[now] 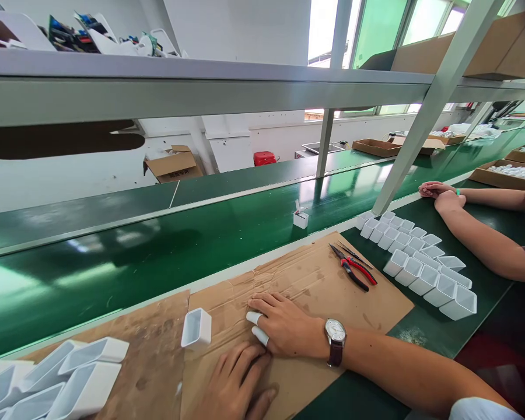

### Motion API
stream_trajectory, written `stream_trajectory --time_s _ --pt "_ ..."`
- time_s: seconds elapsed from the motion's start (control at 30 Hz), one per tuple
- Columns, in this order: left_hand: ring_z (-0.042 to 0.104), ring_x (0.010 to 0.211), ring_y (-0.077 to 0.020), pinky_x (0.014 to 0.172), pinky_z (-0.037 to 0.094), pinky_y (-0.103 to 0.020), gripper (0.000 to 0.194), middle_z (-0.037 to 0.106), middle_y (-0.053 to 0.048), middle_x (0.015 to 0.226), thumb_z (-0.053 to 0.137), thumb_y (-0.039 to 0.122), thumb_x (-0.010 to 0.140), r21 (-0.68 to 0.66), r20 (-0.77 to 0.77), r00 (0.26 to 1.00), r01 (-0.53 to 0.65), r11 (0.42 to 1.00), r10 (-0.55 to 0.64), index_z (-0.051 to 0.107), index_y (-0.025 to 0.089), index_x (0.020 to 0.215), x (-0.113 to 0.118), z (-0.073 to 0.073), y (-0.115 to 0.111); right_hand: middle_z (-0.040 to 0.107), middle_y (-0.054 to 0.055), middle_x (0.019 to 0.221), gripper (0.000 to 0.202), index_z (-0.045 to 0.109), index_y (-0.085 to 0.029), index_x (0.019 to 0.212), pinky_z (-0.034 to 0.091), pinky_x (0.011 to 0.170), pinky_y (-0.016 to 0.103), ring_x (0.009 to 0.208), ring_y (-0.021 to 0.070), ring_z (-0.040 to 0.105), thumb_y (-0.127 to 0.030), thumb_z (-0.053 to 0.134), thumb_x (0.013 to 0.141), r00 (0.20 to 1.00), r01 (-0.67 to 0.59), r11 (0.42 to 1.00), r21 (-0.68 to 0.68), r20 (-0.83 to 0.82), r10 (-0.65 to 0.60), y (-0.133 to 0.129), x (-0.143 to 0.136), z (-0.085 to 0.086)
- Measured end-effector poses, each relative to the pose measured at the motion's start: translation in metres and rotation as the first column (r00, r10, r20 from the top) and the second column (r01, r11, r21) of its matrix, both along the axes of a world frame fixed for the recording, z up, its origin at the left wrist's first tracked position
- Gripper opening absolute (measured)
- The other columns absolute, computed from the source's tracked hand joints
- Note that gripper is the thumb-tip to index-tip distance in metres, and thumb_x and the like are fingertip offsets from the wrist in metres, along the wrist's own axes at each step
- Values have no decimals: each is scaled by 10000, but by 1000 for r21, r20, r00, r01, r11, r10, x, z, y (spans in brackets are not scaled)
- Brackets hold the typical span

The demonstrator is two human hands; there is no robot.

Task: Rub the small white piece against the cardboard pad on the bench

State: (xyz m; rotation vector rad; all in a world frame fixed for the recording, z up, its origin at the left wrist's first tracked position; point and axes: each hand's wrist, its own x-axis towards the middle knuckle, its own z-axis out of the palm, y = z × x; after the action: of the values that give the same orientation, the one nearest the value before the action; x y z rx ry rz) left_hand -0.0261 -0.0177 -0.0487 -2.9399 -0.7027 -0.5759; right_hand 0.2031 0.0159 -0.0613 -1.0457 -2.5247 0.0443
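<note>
My right hand [284, 328] lies palm down on the cardboard sheet [306, 274], with white covers on two fingers and a watch on the wrist. Just below and left of it, my left hand [236, 382] rests on the same sheet, fingers spread and slightly bent. Neither hand holds anything. One white box [196, 328] stands to the left of the hands. Pliers [354, 267] with red and black handles lie beyond my right hand, beside tweezers [353, 254].
Several white boxes [87, 388] sit at the lower left, and rows of more [424, 277] stand at right. A small white box [301, 219] with something in it is on the green belt [157, 251]. Another person's clasped hands [444, 195] rest at right. A shelf [201, 93] spans above.
</note>
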Motion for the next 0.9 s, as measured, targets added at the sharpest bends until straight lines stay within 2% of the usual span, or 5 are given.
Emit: stream_trajectory --time_s 0.3,0.67,0.73,0.8,0.9 --pt "726 1117 -261 908 648 -349 313 751 -97 1232 654 365 1024 -14 -19 1000 -14 1000 14 711 195 1281 -1 1 -3 660 167 1439 270 686 -87 1245 510 1137 436 1375 300 552 -243 564 1062 1000 8 1000 -7 18 -8 0 0 3" --pt "699 1090 -261 898 617 -356 289 742 -116 1188 571 349 1072 -81 52 999 -5 997 9 690 169 1266 8 9 -6 637 206 1468 295 700 -69 1225 508 1178 473 1398 331 540 -193 658 961 1000 -15 1000 -12 -9 15 3 0 -12" --pt "682 1099 -273 903 605 -379 330 727 -131 1195 539 406 1088 -110 79 997 -8 994 17 682 164 1262 9 6 -7 633 217 1473 286 702 -72 1217 517 1175 487 1406 336 538 -173 660 953 1000 -15 1000 -18 -21 15 3 0 -12" --pt "664 1103 -286 900 592 -396 444 708 -146 1195 547 544 1076 -121 122 993 22 992 -7 674 155 1249 10 3 -8 639 216 1466 291 694 -74 1238 530 1165 492 1406 334 547 -146 640 961 999 -12 1000 -6 -41 12 3 -1 -12" --pt "646 1132 -275 947 565 -391 568 700 -127 1200 673 668 987 -147 95 991 106 984 -92 666 159 1241 12 -1 -13 646 206 1465 337 678 -73 1290 542 1161 501 1407 330 558 -109 610 962 998 -8 1000 11 -61 8 3 -1 -16"
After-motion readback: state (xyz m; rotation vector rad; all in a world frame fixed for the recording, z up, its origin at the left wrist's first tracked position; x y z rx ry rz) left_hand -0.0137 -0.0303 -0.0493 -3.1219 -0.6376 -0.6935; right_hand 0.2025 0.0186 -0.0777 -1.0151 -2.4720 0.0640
